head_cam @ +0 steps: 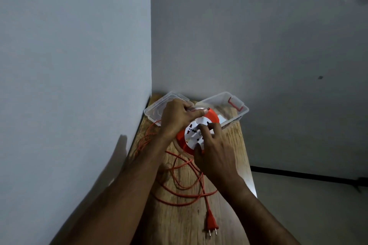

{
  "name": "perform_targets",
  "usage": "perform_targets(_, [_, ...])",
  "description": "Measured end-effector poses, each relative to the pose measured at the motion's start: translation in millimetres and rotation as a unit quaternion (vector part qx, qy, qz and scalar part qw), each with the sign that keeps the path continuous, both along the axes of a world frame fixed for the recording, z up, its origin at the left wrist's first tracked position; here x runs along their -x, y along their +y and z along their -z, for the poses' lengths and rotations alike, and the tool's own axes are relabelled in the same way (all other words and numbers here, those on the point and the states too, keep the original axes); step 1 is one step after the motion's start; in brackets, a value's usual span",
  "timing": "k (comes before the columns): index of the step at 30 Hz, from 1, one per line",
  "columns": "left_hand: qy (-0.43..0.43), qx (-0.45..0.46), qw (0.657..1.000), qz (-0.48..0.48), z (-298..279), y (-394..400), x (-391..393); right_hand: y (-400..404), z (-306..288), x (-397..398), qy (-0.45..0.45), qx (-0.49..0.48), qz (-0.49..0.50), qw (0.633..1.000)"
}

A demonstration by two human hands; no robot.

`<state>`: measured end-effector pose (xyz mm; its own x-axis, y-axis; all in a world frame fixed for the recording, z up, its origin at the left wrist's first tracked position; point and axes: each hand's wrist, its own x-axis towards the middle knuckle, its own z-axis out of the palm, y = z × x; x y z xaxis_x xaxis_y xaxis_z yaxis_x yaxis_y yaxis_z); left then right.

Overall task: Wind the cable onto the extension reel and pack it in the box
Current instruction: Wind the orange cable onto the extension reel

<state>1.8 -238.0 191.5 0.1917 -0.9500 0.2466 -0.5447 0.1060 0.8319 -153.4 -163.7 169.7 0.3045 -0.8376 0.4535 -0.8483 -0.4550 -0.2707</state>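
A person stands at a wooden table [229, 157] set in the corner of the room. The left hand [176, 119] is closed over the orange rim of the extension reel [196, 132], gripping it at its far edge; the right hand [214, 151] holds the near edge, fingertips on the white socket face. The orange cable [180, 183] lies in loose loops on the table (none visibly wound), ending at the plug [211, 223]. The clear box [242, 110] sits open behind the reel, its lid [154, 111] beside it.
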Motion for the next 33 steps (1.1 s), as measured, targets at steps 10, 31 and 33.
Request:
perform_targets(10, [0.019, -0.033, 0.999, 0.032, 6, 8, 1, -13, -2, -2, -0.014, -0.026, -0.021, 0.999])
perform_targets(31, [-0.016, 0.034, 0.999, -0.034, 26, 12, 5, -38, 28, -38, -0.706, -0.418, 0.193, 0.538])
perform_targets(33, [0.003, 0.023, 0.999, -0.038, 28, 10, 3, -34, 19, -35, -0.687, -0.426, 0.172, 0.563])
